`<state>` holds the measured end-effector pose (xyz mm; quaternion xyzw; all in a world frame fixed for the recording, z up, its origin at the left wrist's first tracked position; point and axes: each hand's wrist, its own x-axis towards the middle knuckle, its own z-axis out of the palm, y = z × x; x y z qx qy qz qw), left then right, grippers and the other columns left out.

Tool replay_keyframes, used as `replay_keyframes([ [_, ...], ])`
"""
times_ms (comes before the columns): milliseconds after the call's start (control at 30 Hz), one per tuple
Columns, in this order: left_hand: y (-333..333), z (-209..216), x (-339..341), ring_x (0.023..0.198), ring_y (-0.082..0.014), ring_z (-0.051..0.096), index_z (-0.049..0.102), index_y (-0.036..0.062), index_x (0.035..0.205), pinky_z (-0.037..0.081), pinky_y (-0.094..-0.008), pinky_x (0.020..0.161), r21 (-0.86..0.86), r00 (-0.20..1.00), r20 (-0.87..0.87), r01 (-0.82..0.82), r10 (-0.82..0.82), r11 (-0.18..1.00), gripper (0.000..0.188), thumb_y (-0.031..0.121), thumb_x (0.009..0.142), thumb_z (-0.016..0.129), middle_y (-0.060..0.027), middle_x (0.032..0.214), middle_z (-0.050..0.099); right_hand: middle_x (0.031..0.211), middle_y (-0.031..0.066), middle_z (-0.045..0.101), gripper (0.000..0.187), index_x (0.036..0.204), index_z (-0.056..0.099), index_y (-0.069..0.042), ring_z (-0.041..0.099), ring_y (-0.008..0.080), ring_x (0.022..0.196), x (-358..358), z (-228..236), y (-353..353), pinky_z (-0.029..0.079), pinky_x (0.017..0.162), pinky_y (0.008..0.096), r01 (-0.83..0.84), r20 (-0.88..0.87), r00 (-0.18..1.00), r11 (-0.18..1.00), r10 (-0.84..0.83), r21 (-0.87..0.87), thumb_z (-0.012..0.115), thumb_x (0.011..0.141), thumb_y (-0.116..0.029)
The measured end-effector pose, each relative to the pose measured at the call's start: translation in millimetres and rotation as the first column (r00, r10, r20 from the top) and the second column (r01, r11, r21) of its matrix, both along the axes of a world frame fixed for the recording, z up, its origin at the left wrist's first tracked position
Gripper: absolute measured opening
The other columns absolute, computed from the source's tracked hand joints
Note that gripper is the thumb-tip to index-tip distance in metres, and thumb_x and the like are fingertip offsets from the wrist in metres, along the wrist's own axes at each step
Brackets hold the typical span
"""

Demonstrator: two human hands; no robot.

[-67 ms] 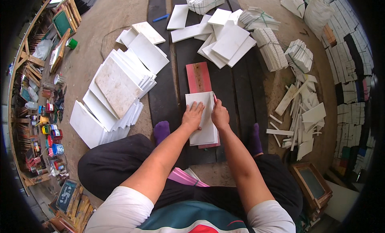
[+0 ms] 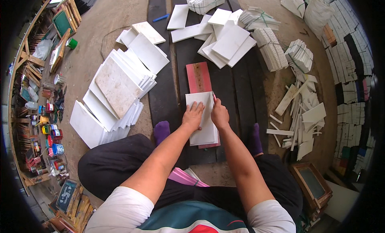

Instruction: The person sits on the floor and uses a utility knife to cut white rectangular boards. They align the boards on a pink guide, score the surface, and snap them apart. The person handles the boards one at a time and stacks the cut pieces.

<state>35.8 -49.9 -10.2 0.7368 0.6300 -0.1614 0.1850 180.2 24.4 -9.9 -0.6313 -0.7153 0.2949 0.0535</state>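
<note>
My left hand lies flat, fingers spread, on the white tile atop the reddish board, between my purple-socked feet. Right hand is closed around a pink-tipped tool at the tile's right edge. Tile stacks sit left.

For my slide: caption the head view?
Both hands, left and right, press a white tile onto a red board.
</note>
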Motion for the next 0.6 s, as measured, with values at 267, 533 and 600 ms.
replay_keyframes([
  [267, 0.1, -4.8, -0.9, 0.158, -0.0335, 0.024, 0.027, 0.0086, 0.165, 0.03, -0.0553, 0.123, 0.009, 1.0, -0.003, -0.006, 0.006, 1.0, 0.127, 0.052, 0.066, 0.093, -0.0083, 0.171, 0.026, 0.101, 0.0324, 0.073, 0.032, 0.127, 0.052, -0.003, 0.072, 0.0507, 0.098, -15.3, 8.7, 8.7, 0.057, 0.084, 0.0604, -0.013, 0.06, 0.998, 0.995, 0.019, -0.099, 0.055, 0.101, -0.02],
  [533, 8.0, -1.7, -4.2, 0.158, -0.0336, 0.023, 0.026, 0.0078, 0.165, 0.033, -0.0563, 0.122, 0.003, 1.0, -0.022, 0.01, -0.01, 1.0, 0.129, 0.056, 0.066, 0.092, -0.0092, 0.173, 0.023, 0.109, 0.0303, 0.073, 0.037, 0.123, 0.055, 0.003, 0.072, 0.0478, 0.104, -29.6, 15.8, 25.0, 0.058, 0.09, 0.0567, -0.042, 0.11, 0.992, 0.989, 0.058, -0.145, 0.063, 0.098, -0.024],
  [600, 12.1, -0.6, -6.9, 0.158, -0.0336, 0.024, 0.026, 0.0079, 0.165, 0.033, -0.0566, 0.121, -0.001, 1.0, -0.022, 0.007, -0.007, 1.0, 0.13, 0.057, 0.065, 0.092, -0.0092, 0.173, 0.024, 0.11, 0.0304, 0.073, 0.035, 0.12, 0.059, 0.005, 0.072, 0.0475, 0.105, -31.4, 22.1, 27.5, 0.058, 0.091, 0.0562, -0.034, 0.105, 0.993, 0.989, 0.049, -0.142, 0.061, 0.098, -0.023],
])
